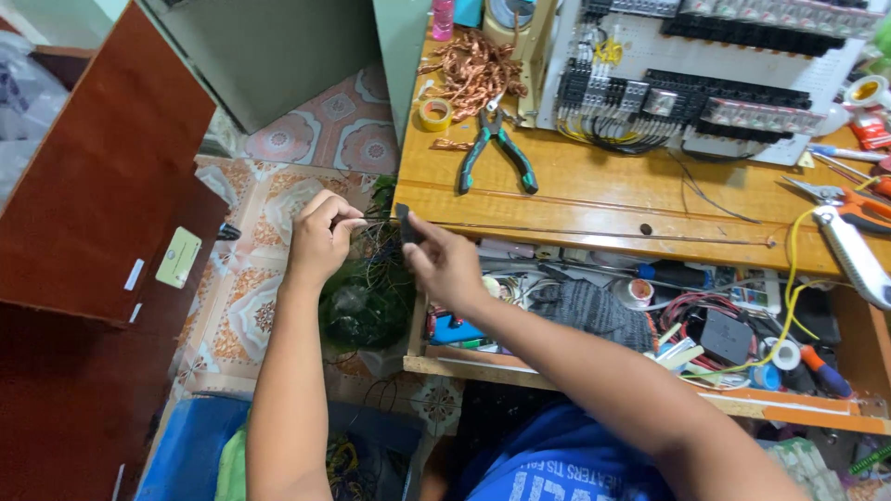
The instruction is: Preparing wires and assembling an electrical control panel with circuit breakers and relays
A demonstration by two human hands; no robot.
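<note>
My left hand (322,237) is pinched on a thin dark wire (376,219) that stretches across to my right hand. In my right hand (444,262) is a small black tool (406,223), gripped at the left corner of the wooden workbench (594,190). Both hands hover above a green bag of tangled wire scraps (367,301) on the tiled floor. Whether the tool's tip is clamped on the wire is hidden by my fingers.
Green-handled pliers (497,148), a tape roll (434,114) and a heap of copper wire (473,70) lie on the bench. A white panel of relays and terminal blocks (705,74) stands behind. An open drawer (650,320) holds tools. A brown cabinet (102,186) is at left.
</note>
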